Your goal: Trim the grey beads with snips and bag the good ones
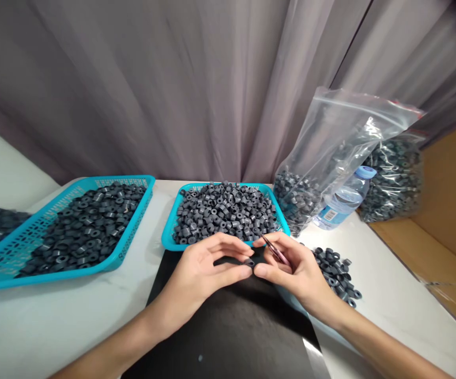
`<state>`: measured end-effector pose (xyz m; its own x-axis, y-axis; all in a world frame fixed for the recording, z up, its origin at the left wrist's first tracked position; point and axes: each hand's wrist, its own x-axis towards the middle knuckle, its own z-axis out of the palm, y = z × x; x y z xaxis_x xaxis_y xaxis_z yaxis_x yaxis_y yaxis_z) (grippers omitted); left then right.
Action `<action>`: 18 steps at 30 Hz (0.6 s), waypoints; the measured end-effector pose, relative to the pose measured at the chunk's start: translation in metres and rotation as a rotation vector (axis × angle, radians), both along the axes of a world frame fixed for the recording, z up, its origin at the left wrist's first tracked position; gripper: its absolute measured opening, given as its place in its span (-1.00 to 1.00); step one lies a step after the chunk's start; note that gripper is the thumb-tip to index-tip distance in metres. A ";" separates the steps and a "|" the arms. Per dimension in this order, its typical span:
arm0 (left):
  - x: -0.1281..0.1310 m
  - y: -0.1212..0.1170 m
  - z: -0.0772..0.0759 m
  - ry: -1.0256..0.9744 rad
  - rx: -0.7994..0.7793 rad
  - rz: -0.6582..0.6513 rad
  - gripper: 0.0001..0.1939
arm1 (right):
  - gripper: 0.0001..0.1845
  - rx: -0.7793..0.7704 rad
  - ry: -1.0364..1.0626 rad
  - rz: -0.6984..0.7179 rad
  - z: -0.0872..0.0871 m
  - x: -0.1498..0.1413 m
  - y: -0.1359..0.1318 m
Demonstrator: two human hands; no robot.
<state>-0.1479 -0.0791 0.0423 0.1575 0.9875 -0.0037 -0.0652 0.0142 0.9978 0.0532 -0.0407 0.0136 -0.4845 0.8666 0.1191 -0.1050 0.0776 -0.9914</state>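
My left hand [212, 266] pinches a small dark grey plastic ring [249, 262] between thumb and fingers, above a black mat [228, 326]. Close beside it, my right hand [289, 263] is closed around a slim pointed tool [276, 250] with dark tips and a pinkish body. Whether this tool is tweezers or small snips I cannot tell. The thumb of my right hand comes up near the ring. Just behind both hands stands a turquoise basket [167, 231], heaped with the same grey rings.
Another turquoise basket [123, 252] of rings stands on the left. Loose rings [336, 276] lie right of my right hand. Behind them are an open clear bag [310, 142] with rings, a water bottle [344, 200], a full bag [394, 179] and a cardboard box [453, 195]. A grey curtain [152, 89] hangs behind.
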 end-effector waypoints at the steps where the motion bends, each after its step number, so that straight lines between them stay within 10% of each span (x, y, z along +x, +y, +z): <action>1: -0.001 0.000 -0.001 0.016 0.039 0.024 -0.76 | -0.67 -0.005 -0.003 0.007 0.000 0.000 0.001; 18: 0.002 -0.006 -0.010 0.359 0.430 0.133 -0.72 | -0.78 0.008 -0.044 -0.050 -0.002 0.000 -0.003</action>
